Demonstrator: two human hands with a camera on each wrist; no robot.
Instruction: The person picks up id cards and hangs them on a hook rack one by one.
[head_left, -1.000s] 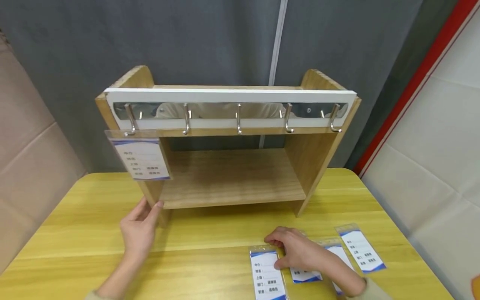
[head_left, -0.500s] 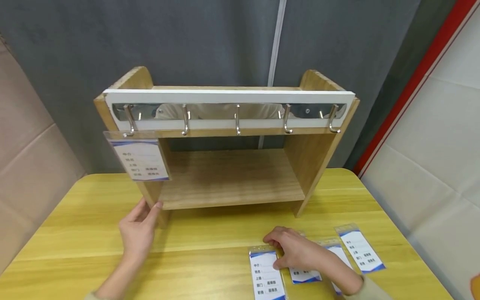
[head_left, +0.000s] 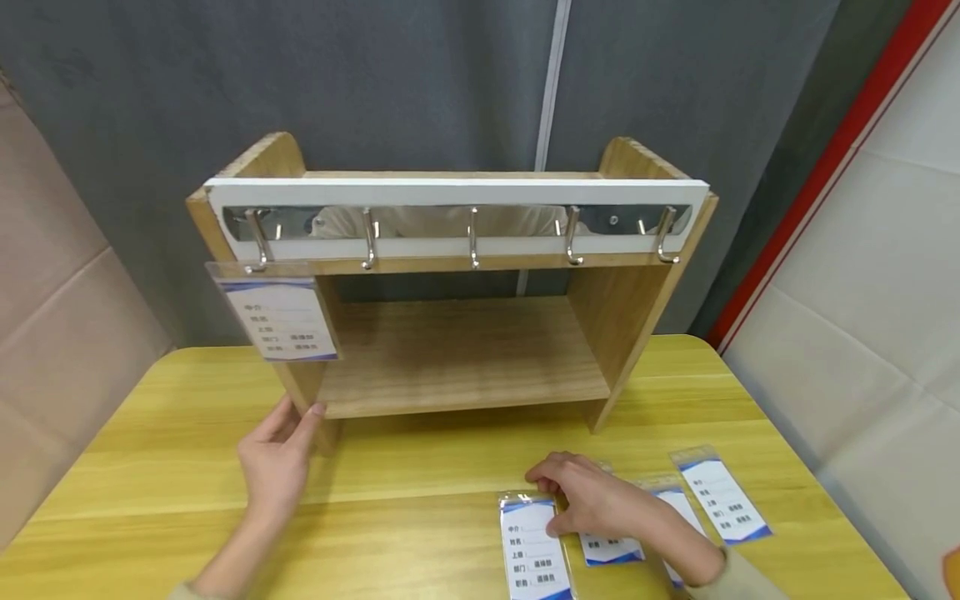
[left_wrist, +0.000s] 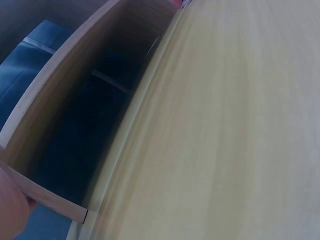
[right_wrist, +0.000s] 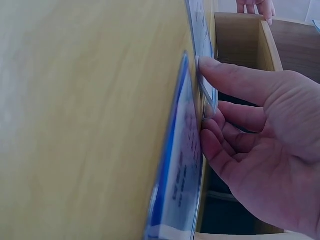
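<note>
Right hand at the corner of a plastic-sleeved badge

Nearest, the leftmost loose name badge [head_left: 536, 546] lies flat on the tabletop [head_left: 420, 533], its lower end cut off by the frame. It is a white card in a clear sleeve, with blue bands at top and bottom and five lines of black Chinese characters. The right hand [head_left: 596, 500] touches its upper right corner with bent fingers and thumb; I cannot tell whether that grip is clamped on it. Three more badges [head_left: 723, 500] lie just to the right, two partly under the hand and forearm. The left hand's [head_left: 277, 467] grip is clamped on the side panel of a wooden shelf [head_left: 450, 350]. A hung badge [head_left: 281, 321] is on the leftmost of five metal hooks [head_left: 474, 242]. Behind stands a grey curtain [head_left: 420, 83]. Compared with a second ago, hands and badges keep their places; only the view shifts slightly.
</note>
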